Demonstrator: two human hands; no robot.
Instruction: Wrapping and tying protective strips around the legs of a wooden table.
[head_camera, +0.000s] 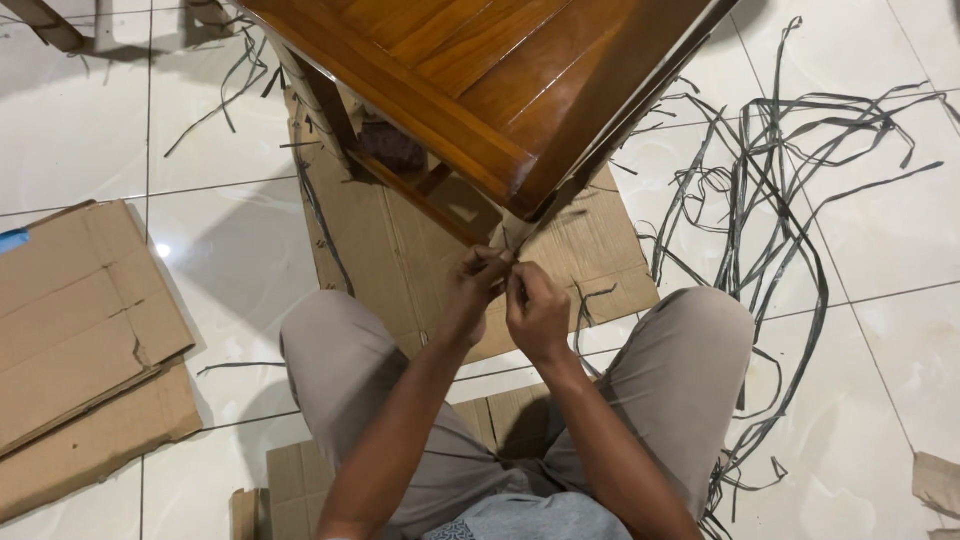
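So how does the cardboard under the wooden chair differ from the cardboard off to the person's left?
The cardboard under the chair lies as a single flat sheet, partly covered by the wooden chair; the cardboard at the left is a stack of two layers with nothing on it. Dark strips cross the first; the second has a blue tape patch at its edge. Both are brown, creased and lie on the white tile floor.

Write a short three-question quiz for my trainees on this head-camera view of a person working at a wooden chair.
1. True or false: both hands meet at the wooden chair corner.
2. What lies tangled on the tiles to the person's right?
3. The chair stands on: A) a rug B) flattened cardboard C) bare tile.

Key:
1. True: left hand and right hand pinch a strip there.
2. Dark loose strips.
3. B.
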